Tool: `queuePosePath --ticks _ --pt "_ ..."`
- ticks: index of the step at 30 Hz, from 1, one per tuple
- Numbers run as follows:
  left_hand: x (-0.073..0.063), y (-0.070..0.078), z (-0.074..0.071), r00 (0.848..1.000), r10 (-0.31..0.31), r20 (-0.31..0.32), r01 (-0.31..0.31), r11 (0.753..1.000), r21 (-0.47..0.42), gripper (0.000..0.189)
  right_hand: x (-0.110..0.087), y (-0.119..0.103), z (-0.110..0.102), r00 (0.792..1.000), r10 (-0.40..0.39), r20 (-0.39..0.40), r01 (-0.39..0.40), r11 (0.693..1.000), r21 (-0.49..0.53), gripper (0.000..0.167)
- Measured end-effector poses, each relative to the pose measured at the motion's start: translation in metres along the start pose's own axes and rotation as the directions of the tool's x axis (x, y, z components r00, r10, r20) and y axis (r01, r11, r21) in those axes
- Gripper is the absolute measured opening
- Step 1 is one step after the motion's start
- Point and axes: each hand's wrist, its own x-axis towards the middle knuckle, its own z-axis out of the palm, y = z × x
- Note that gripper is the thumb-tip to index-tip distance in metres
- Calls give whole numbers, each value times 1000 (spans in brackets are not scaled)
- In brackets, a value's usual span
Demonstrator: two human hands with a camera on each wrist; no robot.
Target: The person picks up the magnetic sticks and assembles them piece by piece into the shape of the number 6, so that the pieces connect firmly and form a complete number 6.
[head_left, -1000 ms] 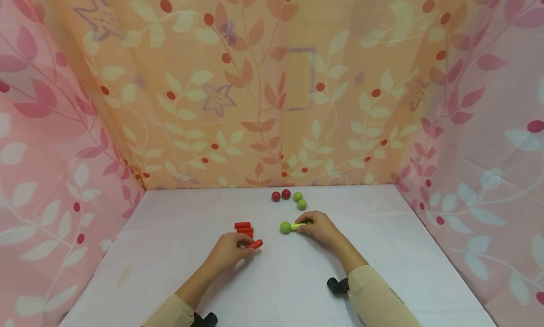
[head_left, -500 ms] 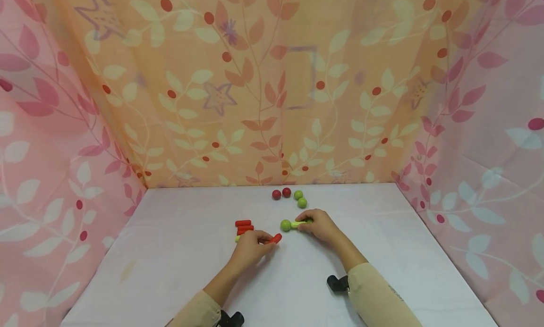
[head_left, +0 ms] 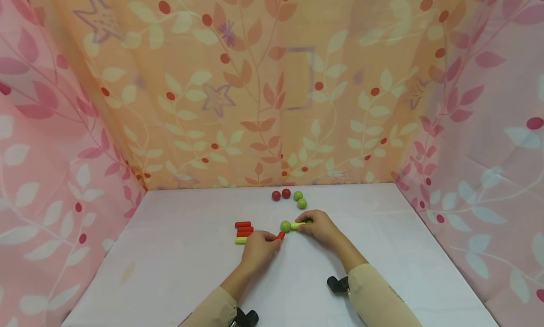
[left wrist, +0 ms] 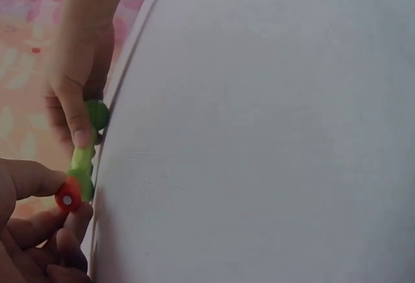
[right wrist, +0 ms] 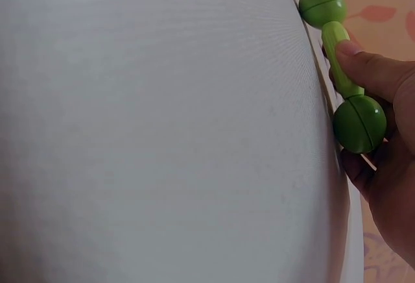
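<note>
In the head view my left hand (head_left: 258, 249) pinches a short red rod (head_left: 281, 235) between thumb and fingers, its tip right at a green ball (head_left: 285, 226). The left wrist view shows the end face of that red rod (left wrist: 67, 193), with a pale round dot in it, overlapping the ball. My right hand (head_left: 319, 227) pinches a light green rod (right wrist: 332, 34) by its middle. This rod has a green ball at each end, like a small dumbbell; the nearer ball (right wrist: 360, 125) in the right wrist view lies beside my palm.
Left of my hands, several red rods (head_left: 243, 224) lie stacked side by side with a yellow-green rod (head_left: 240, 240). Farther back on the white table (head_left: 191, 270) are two red balls (head_left: 276, 195) and two green balls (head_left: 301, 203). Patterned cloth (head_left: 263, 143) walls the table's back and sides.
My left hand has carried the red rod rightward from beside the other rods to the green ball, uncovering the yellow-green rod. My right hand stays in place with the green dumbbell-like piece.
</note>
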Motion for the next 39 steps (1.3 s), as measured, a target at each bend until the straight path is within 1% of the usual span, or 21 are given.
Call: queuePosePath --ticks 5,10,13,17,23,27,33,36,39 --pt "5 1 6 999 -32 -4 32 999 21 18 0 0 0 1000 -4 0 4 1000 0 15" --pt "7 5 9 998 -59 -16 59 998 9 20 0 1 0 1000 -3 -7 3 1000 -2 15" --pt "7 8 8 998 -65 1 65 998 -24 20 0 1 0 1000 0 -14 0 1000 0 15" --pt "7 11 8 996 -77 53 81 994 -80 21 0 1 0 1000 1 -20 -1 1000 3 15" --pt "10 14 8 983 -152 106 163 981 -107 24 1 1 1 1000 -1 -15 1 1000 10 14" --pt "13 14 7 974 -186 132 203 971 -125 27 1 3 1 1000 3 -17 -3 1000 15 14" --pt "17 12 7 958 -247 148 268 953 -141 30 1 1 1 1000 6 -3 -5 999 37 15" --pt "18 12 6 952 -264 154 286 947 -144 29 0 0 1 1000 10 2 -11 999 49 15" --pt "20 12 4 957 -243 159 267 952 -149 28 1 -1 1 1000 24 8 -24 998 62 15"
